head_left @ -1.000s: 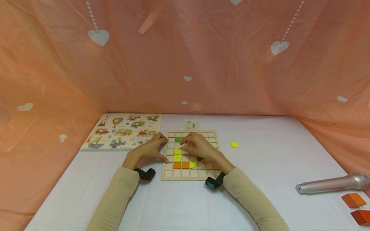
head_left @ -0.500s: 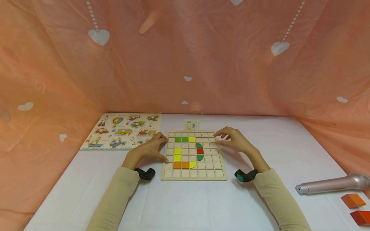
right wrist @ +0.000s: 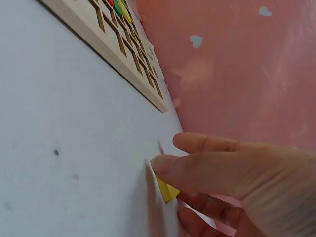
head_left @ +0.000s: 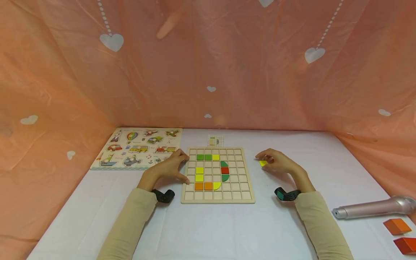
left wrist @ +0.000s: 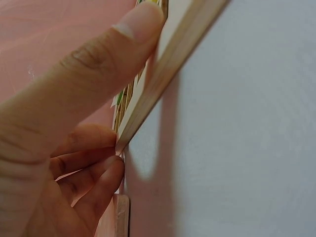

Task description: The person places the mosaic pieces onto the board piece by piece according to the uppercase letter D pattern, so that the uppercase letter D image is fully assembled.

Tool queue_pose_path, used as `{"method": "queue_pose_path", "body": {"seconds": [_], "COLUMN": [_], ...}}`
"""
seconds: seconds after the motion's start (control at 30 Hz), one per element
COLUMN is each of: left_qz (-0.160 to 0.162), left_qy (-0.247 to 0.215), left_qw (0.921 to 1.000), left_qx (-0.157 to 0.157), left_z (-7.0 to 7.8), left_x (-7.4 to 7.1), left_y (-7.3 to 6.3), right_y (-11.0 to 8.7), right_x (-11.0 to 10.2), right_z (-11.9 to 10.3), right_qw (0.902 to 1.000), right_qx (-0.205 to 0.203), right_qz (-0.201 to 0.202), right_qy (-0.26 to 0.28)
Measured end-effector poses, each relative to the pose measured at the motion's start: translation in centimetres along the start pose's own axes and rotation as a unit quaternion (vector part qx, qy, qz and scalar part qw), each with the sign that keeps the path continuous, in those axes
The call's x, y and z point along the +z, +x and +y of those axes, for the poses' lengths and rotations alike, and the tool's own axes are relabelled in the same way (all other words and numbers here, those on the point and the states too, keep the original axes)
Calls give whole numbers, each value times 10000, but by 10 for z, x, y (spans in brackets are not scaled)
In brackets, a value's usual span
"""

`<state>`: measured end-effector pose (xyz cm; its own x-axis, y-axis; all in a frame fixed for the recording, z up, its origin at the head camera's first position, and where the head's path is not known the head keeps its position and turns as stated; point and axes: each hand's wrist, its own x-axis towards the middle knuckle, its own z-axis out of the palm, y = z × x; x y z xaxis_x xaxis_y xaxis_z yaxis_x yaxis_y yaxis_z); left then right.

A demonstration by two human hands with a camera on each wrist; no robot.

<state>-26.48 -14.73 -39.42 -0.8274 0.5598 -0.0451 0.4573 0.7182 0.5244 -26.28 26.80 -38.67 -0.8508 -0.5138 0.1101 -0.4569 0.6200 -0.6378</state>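
Note:
A wooden grid board (head_left: 217, 199) lies flat on the table, its cells partly filled with coloured tiles: green squares (head_left: 204, 157), yellow squares (head_left: 199, 174), orange squares (head_left: 203, 186), a red square (head_left: 225, 170) and rounded pieces. My left hand (head_left: 169, 167) rests against the board's left edge, thumb and fingers spread apart; in the left wrist view the thumb (left wrist: 98, 61) lies at its rim. Right of the board, my right hand (head_left: 277, 161) pinches a yellow square tile (right wrist: 167, 190) at the table surface. Its fingertips partly hide the tile.
A wooden vehicle puzzle (head_left: 139, 148) lies at the back left, just beside the left hand. A small pattern card (head_left: 215, 140) sits behind the board. Far right are a silvery microphone-like object (head_left: 370, 208), an orange block (head_left: 397, 226) and a red-orange block (head_left: 406, 245).
My right hand has moved right from above the board to the yellow tile on the table and taken hold of it. A yellow square now shows in the top tile row. The left hand stays.

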Motion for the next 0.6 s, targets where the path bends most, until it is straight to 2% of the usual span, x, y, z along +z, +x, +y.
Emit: {"method": "queue_pose_path", "body": {"seconds": [0.2,0.6], "left_qz": [15,10], "left_qy": [7,-36], "left_qw": [10000,10000], "left_qx": [15,14], "left_z": [1,-1], "left_x": [0,0], "left_y": [0,0], "right_y": [-1,5], "right_x": [-1,8], "right_z": [6,7], "right_qw": [10000,9978], "right_qx": [6,311], "right_qz": [49,529], "right_qy": [-69,-234]}}
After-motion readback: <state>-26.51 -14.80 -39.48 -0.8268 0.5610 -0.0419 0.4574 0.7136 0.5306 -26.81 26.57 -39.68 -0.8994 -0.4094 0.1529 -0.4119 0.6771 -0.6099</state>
